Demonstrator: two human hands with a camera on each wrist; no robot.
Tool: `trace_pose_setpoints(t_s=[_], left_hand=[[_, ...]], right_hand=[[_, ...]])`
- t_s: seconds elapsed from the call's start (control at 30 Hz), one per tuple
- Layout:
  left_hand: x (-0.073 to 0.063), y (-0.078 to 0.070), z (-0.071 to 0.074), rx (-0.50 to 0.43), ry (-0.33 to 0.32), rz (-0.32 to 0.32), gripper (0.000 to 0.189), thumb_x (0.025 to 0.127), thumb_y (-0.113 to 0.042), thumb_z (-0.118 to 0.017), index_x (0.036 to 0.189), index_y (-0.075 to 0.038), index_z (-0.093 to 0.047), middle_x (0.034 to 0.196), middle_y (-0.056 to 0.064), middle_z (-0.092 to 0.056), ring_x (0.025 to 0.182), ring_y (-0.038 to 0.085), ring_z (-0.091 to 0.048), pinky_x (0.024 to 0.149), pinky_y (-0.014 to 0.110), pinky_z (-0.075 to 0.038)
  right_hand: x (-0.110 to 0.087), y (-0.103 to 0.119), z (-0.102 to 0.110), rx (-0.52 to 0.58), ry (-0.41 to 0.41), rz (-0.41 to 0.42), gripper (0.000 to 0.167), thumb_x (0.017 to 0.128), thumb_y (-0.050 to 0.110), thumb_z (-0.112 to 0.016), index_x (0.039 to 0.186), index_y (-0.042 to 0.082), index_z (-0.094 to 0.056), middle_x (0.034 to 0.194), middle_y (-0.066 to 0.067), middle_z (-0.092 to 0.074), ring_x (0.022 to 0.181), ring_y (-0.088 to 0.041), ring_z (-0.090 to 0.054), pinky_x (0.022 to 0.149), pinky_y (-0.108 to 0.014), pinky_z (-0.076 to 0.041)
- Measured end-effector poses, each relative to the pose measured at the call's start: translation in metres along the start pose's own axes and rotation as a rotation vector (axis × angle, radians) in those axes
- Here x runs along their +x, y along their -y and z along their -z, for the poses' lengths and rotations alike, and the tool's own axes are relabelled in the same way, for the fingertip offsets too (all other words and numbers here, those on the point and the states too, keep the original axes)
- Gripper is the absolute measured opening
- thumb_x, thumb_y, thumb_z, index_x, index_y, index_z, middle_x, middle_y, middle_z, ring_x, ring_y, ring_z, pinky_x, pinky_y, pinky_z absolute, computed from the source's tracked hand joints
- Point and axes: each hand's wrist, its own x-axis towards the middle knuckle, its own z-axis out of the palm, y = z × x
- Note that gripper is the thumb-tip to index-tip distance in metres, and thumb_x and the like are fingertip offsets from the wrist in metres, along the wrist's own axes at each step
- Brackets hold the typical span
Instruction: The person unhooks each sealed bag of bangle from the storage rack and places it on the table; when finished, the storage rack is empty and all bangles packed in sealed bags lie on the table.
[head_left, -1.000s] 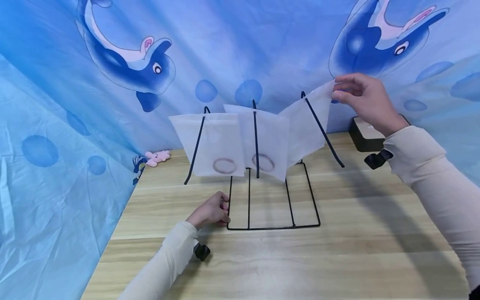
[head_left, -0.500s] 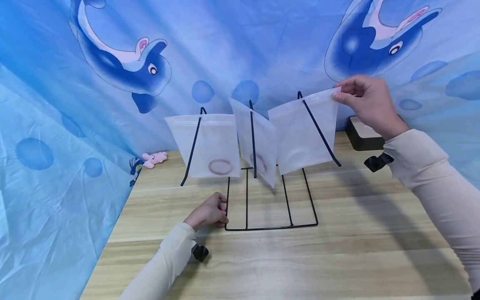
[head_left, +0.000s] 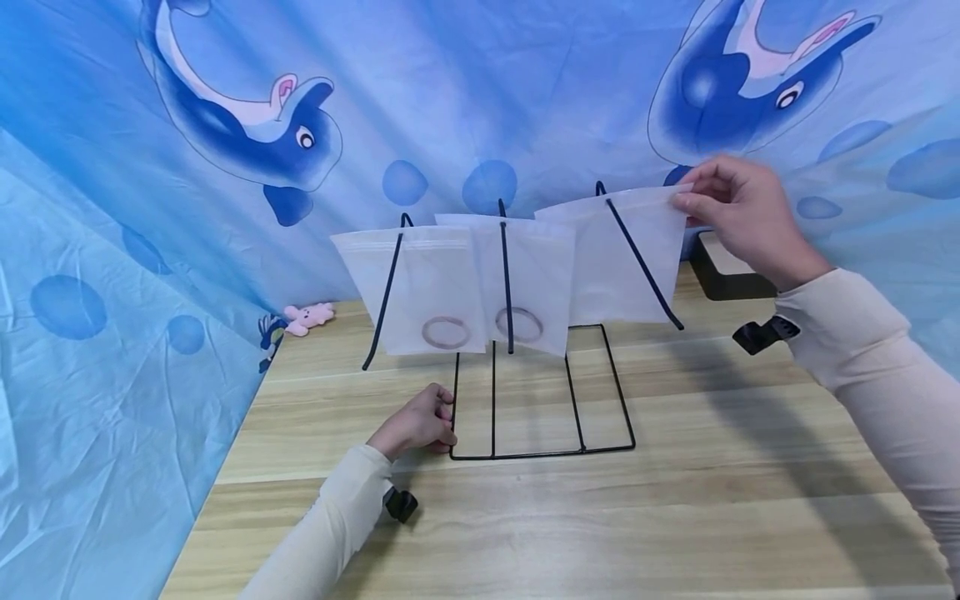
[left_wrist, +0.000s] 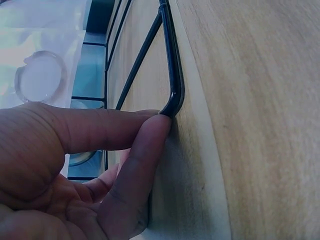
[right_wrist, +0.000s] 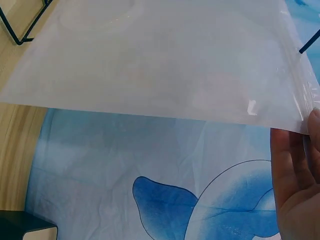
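Observation:
A black wire display rack (head_left: 542, 455) stands on the wooden table, with three hooked prongs rising at its back. My left hand (head_left: 417, 423) pinches the front left corner of its base between thumb and finger, seen close in the left wrist view. Translucent zip bags hang from the prongs: a left bag (head_left: 435, 283) and a middle bag (head_left: 540, 271), each with a ring outline low on it. My right hand (head_left: 738, 208) pinches the top right corner of the right bag (head_left: 626, 258), which hangs on the right prong. In the right wrist view that bag (right_wrist: 165, 65) spreads wide.
A dark box with a pale top (head_left: 731, 267) sits at the back right. A pink plush toy (head_left: 309, 317) and a small dark blue figure (head_left: 271, 340) lie at the back left. A blue dolphin-print curtain (head_left: 442, 83) hangs behind the table.
The right hand has drawn the right bag's corner rightward and slightly down, so the bag hangs flatter. The middle bag swung edge-on, then back to face forward. The left hand keeps its grip.

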Motion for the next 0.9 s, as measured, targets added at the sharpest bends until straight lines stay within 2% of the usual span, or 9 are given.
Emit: trace_pose_setpoints(t_s=[0.23,0.43,0.6,0.9], left_hand=[[0.0,0.002,-0.001,-0.014,0.012,0.01,0.061,0.075,0.022,-0.072,0.125,0.0,-0.045,0.1,0.013,-0.05,0.08,0.023,-0.056,0.061,0.033,-0.061],[0.001,-0.002,0.0,0.008,0.003,0.0,0.059,0.076,0.021,-0.072,0.125,0.001,-0.046,0.1,0.014,-0.051,0.082,0.024,-0.057,0.063,0.033,-0.061],[0.003,-0.005,0.0,0.029,-0.012,-0.008,0.057,0.077,0.02,-0.071,0.125,0.001,-0.047,0.102,0.014,-0.051,0.08,0.025,-0.06,0.063,0.032,-0.061],[0.002,-0.001,-0.002,0.014,-0.03,0.017,0.047,0.083,0.015,-0.068,0.122,0.001,-0.047,0.101,0.013,-0.049,0.075,0.024,-0.06,0.061,0.032,-0.061]], right_hand=[[-0.015,0.003,0.001,0.018,-0.028,-0.007,0.011,0.095,0.007,-0.069,0.105,0.003,-0.07,0.092,0.004,-0.071,0.076,-0.012,-0.062,0.067,-0.013,-0.055],[-0.03,0.004,0.006,0.064,-0.065,-0.004,0.013,0.093,0.004,-0.071,0.105,0.003,-0.071,0.09,0.006,-0.072,0.074,-0.009,-0.065,0.067,-0.013,-0.056],[-0.041,0.007,0.012,0.107,-0.062,-0.003,0.014,0.092,0.003,-0.072,0.106,0.0,-0.071,0.089,0.005,-0.073,0.072,-0.008,-0.067,0.066,-0.015,-0.057],[-0.06,0.015,0.012,0.07,-0.039,0.04,0.014,0.091,-0.001,-0.071,0.105,-0.005,-0.07,0.088,0.003,-0.073,0.074,-0.008,-0.068,0.068,-0.015,-0.058]])
